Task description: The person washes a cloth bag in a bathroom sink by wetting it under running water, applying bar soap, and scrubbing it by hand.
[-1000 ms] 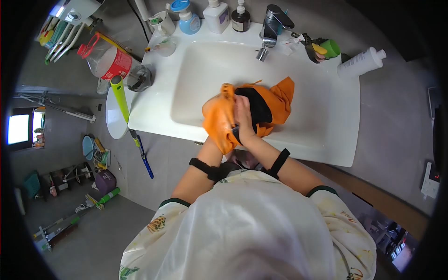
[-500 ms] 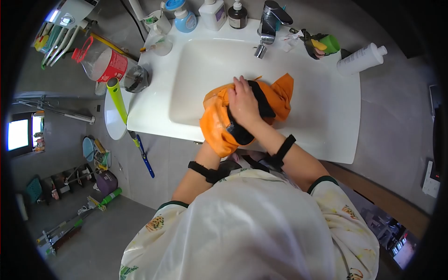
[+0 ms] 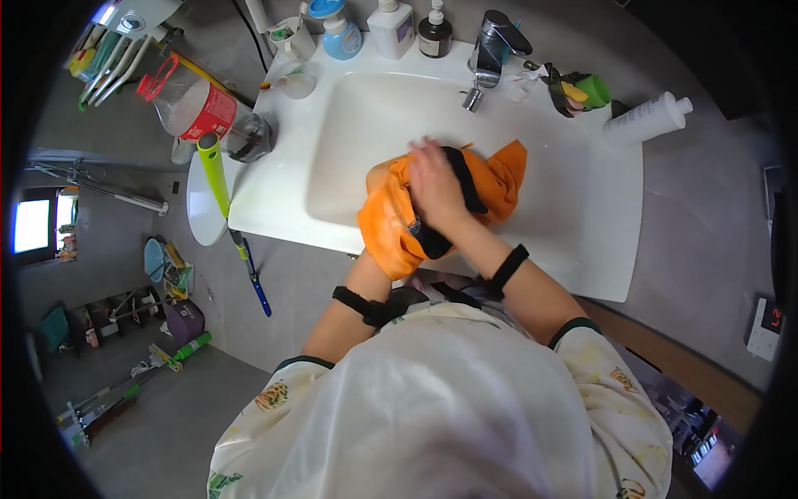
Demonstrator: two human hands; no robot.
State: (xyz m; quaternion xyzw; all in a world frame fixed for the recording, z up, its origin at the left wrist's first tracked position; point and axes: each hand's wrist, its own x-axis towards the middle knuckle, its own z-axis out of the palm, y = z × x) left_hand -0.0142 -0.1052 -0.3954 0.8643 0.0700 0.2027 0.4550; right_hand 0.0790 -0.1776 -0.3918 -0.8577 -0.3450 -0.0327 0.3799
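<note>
A bunched orange garment or cloth (image 3: 386, 229) with a black band lies over the front of the white sink basin (image 3: 357, 108) and looks wet. My right hand (image 3: 437, 187) rests on top of it, across the black part, with the fingers stretched out and slightly blurred. From the near side my left forearm (image 3: 364, 281) goes in under the orange fabric. My left hand itself is covered by the cloth, so its fingers are hidden.
A chrome faucet (image 3: 490, 58) stands at the back, with a dark pump bottle (image 3: 435, 33) and a blue-topped bottle (image 3: 339, 37) beside it. A white bottle (image 3: 644, 121) is on the right. On the left are a large plastic bottle (image 3: 208, 112) and a green-handled tool (image 3: 214, 170).
My right hand has shifted slightly over the fabric and its fingers look more blurred. The whole view has moved a little; the cloth keeps nearly the same shape.
</note>
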